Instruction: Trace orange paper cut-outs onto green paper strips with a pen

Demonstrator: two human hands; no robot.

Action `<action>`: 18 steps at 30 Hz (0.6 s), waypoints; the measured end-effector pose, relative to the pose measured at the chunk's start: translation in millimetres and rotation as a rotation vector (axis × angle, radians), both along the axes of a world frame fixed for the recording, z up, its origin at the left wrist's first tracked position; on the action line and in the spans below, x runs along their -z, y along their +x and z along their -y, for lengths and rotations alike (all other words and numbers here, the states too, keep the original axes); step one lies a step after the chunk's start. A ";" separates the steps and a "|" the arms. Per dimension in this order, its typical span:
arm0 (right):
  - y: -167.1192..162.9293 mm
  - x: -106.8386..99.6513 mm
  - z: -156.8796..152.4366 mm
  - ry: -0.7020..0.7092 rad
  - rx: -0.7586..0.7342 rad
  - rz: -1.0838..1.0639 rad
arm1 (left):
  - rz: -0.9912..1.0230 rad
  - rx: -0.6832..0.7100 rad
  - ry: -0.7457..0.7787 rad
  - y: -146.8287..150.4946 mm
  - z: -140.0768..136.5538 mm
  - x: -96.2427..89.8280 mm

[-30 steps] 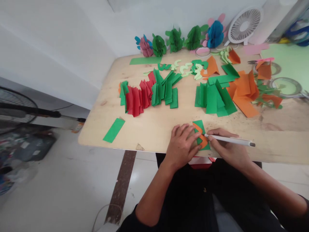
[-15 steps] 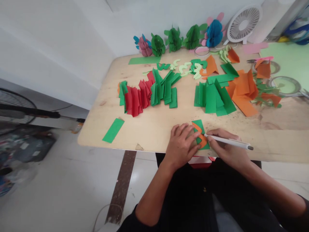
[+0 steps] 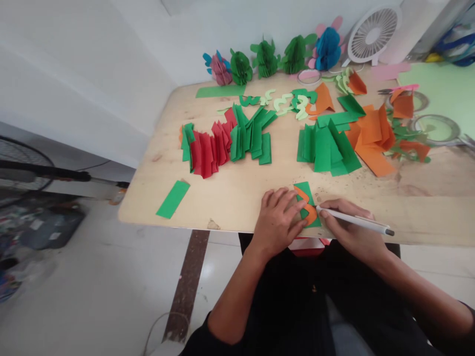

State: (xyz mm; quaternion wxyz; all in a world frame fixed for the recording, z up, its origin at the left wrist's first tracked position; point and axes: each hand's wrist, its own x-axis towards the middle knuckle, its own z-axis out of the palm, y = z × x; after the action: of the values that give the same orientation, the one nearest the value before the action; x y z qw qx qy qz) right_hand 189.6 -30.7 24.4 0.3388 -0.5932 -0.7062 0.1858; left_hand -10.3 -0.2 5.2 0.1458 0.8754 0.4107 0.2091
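Note:
A curved orange paper cutout point(image 3: 310, 215) lies on a green paper piece point(image 3: 305, 189) at the table's front edge. Pressing them down is my left hand point(image 3: 277, 217), fingers spread flat over their left side. My right hand point(image 3: 351, 230) pinches a white pen point(image 3: 356, 220), its tip at the right edge of the orange cutout and its dark end pointing right. Whether the tip touches the paper is too small to tell.
Folded red papers point(image 3: 206, 153) and folded green papers point(image 3: 328, 148) stand beyond my hands. A single green strip point(image 3: 173, 199) lies at left. Orange paper pieces point(image 3: 374, 138), tape rolls point(image 3: 436, 129) and a white fan point(image 3: 374, 35) are at right and back.
The pen tip has shifted slightly right along the orange cutout's edge, with my right hand following. My left hand stays pressed on the paper. The whole view has drifted a little.

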 end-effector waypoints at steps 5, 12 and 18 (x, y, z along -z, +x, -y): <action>-0.6 1.2 1.0 0.010 0.007 -0.005 | -0.010 0.012 0.006 0.1 -0.4 -0.9; -1.0 -0.6 2.1 -0.016 0.011 -0.016 | -0.013 0.011 0.004 0.0 -0.1 -0.2; -0.6 -0.4 3.5 -0.013 0.023 0.002 | -0.011 0.006 -0.001 0.1 0.0 -0.4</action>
State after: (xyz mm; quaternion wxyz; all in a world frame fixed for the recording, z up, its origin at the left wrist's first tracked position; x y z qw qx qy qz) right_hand 189.1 -34.2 24.9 0.3363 -0.6036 -0.6985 0.1860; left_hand -10.2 -0.3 5.6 0.1444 0.8777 0.4091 0.2036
